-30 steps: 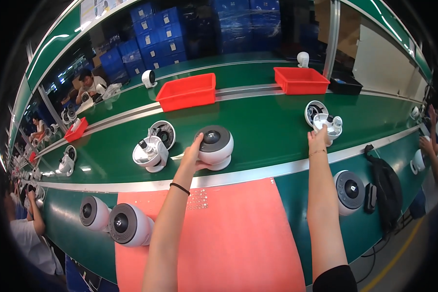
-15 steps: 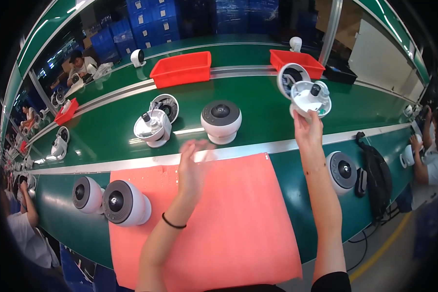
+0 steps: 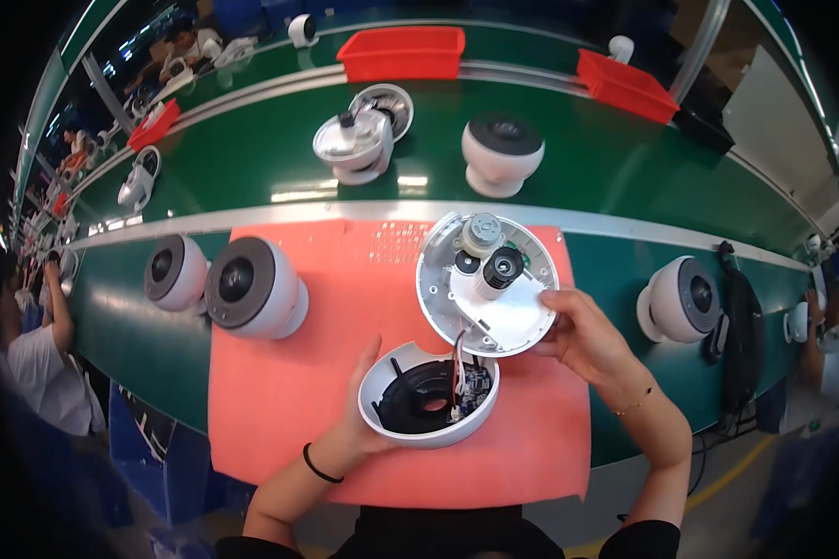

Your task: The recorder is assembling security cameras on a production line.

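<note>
Over the pink mat (image 3: pixel 280 410) I hold the two opened halves of a white ball-shaped device, joined by thin wires. My left hand (image 3: pixel 356 424) is closed on the side of the white bowl-shaped shell (image 3: pixel 483 415), which has a black ring and a circuit board inside. My right hand (image 3: pixel 583 335) grips the right edge of the white round housing (image 3: pixel 513 321). A silver motor (image 3: pixel 482 233) and a ribbed black cylinder (image 3: pixel 502 268) stand up from this housing. It is tilted above and behind the shell, its inside showing; the fingers under it are partly hidden.
Two closed grey-faced ball devices (image 3: pixel 254 287) rest at the mat's left, another (image 3: pixel 680 298) at the right by a black bag (image 3: pixel 741 340). Beyond the metal rail, an opened device (image 3: pixel 354 147) and a closed one (image 3: pixel 502 154) stand on the green belt. Red bins (image 3: pixel 401 53) sit farther back.
The opened device has come from above the belt at the right down over the mat. My left hand, empty before, now holds its shell. The view has tilted down.
</note>
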`<state>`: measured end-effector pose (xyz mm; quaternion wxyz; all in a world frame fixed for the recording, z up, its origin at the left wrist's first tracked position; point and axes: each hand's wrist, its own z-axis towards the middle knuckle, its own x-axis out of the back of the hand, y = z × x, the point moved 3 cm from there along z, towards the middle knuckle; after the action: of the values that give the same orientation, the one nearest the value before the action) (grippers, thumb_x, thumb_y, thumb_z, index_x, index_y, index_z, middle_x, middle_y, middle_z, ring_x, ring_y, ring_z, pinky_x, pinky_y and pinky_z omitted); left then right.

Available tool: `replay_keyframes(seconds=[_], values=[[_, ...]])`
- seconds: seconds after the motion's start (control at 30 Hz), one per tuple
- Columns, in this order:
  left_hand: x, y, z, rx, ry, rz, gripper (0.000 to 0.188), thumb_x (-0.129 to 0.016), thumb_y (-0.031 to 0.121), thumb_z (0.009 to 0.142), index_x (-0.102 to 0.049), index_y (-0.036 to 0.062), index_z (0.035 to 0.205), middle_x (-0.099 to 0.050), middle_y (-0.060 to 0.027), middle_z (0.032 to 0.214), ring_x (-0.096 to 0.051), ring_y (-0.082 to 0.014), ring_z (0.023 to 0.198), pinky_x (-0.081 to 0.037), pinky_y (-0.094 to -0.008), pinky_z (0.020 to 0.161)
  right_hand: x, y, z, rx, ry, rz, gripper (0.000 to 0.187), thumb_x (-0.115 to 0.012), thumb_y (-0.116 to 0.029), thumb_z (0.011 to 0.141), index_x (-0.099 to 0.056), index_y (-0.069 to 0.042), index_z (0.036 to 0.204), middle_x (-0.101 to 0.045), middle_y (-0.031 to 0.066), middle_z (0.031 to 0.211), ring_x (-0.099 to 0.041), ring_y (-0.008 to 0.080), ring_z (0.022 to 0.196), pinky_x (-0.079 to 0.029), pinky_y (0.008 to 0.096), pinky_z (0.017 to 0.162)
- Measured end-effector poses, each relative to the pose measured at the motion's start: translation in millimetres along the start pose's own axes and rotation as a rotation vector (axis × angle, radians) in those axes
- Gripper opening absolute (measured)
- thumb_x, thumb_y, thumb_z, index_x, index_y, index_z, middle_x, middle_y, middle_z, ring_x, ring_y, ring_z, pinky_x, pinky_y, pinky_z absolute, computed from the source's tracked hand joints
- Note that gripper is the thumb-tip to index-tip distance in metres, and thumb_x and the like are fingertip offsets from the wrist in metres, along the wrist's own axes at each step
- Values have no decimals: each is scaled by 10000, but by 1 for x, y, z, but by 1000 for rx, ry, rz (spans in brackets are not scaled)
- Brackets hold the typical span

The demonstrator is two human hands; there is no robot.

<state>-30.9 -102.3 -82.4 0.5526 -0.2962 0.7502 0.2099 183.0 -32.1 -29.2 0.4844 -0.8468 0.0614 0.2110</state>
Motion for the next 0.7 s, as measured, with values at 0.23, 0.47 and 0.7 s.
replay_keyframes(seconds=[0.23, 0.47, 0.7], values=[[22, -16, -52, -300, 127, 320, 726, -508, 248, 710, -250, -12, 1338, -369, -206, 1325, -393, -316, 1223, -318, -439, 1034, 16, 28, -3, 0, 27, -226, 377, -479, -119, 838, -436, 35, 1179, -556, 124, 1047, -590, 213, 954, -510, 375, 814], [26, -33, -58, -510, 138, 454, 839, -623, 127, 689, -105, 93, 1349, -275, -171, 1334, -303, -288, 1262, -304, -442, 1026, -62, 23, -54, 781, -280, -1153, 672, -696, -176, 714, -369, 20, 1268, -414, 181, 1282, -437, 273, 1179, -393, 358, 929], [-9, -47, -55, -420, 228, 564, 750, -568, 278, 786, -85, 95, 1330, -242, -192, 1343, -298, -287, 1256, -285, -434, 1021, -96, 44, -95, 1274, -352, -1672, 381, -531, -148, 747, -575, -197, 1123, -618, 140, 976, -624, 187, 808, -482, 310, 770]])
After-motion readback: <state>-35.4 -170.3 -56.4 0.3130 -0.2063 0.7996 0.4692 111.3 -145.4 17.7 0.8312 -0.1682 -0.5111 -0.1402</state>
